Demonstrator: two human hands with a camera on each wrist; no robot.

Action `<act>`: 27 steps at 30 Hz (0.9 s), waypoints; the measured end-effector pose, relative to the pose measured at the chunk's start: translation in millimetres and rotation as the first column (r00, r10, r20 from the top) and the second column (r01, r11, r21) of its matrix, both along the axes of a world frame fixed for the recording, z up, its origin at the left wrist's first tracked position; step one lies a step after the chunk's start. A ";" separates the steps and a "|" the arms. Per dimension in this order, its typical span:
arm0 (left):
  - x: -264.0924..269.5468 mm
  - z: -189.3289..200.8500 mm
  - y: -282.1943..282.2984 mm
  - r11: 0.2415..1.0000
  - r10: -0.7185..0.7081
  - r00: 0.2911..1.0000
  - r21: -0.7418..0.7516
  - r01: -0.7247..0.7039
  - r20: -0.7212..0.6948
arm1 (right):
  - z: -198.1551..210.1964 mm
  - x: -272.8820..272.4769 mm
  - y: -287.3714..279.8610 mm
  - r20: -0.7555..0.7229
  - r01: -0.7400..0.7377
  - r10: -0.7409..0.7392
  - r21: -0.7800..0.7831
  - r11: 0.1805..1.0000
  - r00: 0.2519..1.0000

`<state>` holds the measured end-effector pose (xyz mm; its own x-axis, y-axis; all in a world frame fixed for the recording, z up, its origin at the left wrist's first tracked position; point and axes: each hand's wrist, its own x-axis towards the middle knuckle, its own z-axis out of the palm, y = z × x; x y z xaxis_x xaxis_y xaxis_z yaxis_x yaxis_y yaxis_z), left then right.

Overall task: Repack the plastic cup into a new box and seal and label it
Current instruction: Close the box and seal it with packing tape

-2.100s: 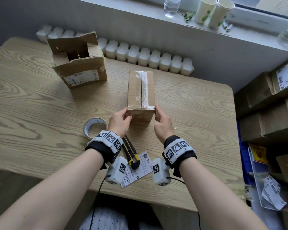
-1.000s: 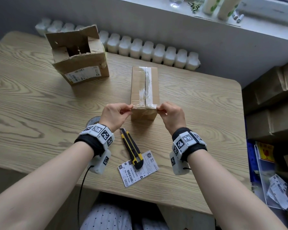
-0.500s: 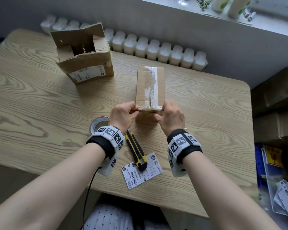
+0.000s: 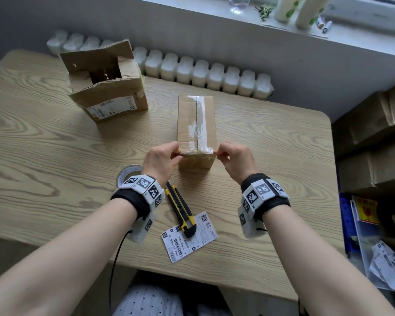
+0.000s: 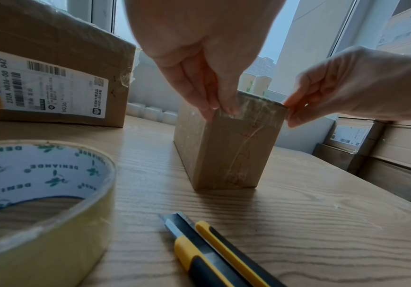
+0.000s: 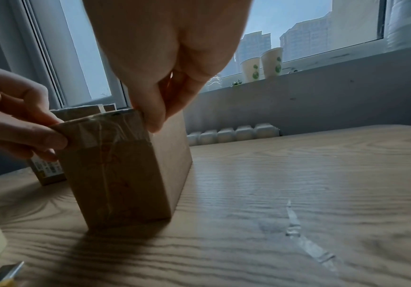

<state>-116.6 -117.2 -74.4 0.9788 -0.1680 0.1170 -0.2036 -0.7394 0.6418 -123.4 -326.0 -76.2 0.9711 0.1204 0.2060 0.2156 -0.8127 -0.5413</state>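
Wood-grain table (image 4: 55,137) under a window: the new box (image 4: 196,124) lies mid-table, clear tape (image 4: 201,119) along its top seam. Left hand (image 4: 161,159) and right hand (image 4: 234,159) pinch its near top corners, seemingly pressing the tape end down. Sealing looks nearly done; the shipping label (image 4: 189,236) lies unapplied under the utility knife (image 4: 180,212). The cup, presumably inside, is hidden.

Both forearms stretched forward, left hand (image 4: 161,159) and right hand (image 4: 234,159) level, fingertips pinched, knuckles up
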 end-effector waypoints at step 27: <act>6.9 30.3 8.5 0.948 -0.184 0.972 0.235 0.215 -0.150 | 7.5 -10.8 21.0 -0.096 0.029 -0.049 -0.205 0.978 0.994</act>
<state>-109.7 -108.7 -44.2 0.9263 -0.3695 -0.0735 -0.2939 -0.8307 0.4728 -134.1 -305.0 -68.7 0.9904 0.1111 0.0829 0.1345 -0.9144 -0.3817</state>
